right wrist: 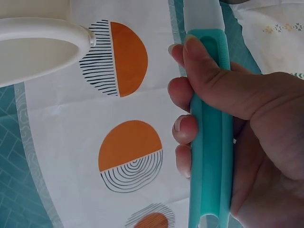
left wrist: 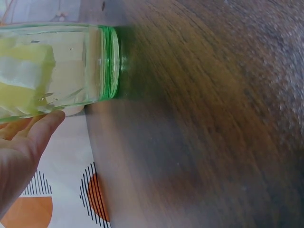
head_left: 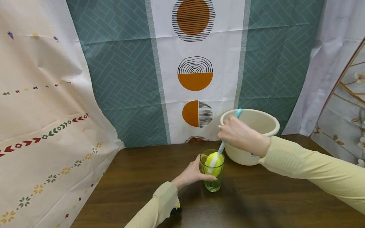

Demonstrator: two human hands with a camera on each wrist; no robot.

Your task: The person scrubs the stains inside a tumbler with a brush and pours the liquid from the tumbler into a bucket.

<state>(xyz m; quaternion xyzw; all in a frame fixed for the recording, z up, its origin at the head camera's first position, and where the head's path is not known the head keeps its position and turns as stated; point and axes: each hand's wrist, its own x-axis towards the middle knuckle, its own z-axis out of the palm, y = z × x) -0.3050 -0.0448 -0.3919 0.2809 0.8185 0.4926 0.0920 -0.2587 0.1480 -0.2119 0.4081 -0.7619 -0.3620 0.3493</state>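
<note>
My left hand [head_left: 194,173] holds a clear green-tinted drinking glass [head_left: 213,186], thumb in front and fingers round the far side. The glass stands upright, its base close over the table. Inside its upper part is the yellow and white sponge head [head_left: 219,161] of a bottle brush, which also shows through the glass wall [left wrist: 71,85] in the left wrist view. Above the rim my right hand [head_left: 240,134] grips the brush's teal handle [right wrist: 211,142], with the thumb laid along it. The handle slants up to the right.
Behind the right hand stands a cream-coloured bucket [head_left: 242,160], its rim [right wrist: 42,28] visible in the right wrist view. A small black and yellow object [head_left: 176,210] lies partly hidden by the left sleeve. Patterned cloths [head_left: 122,79] hang behind and beside the brown table [head_left: 128,177].
</note>
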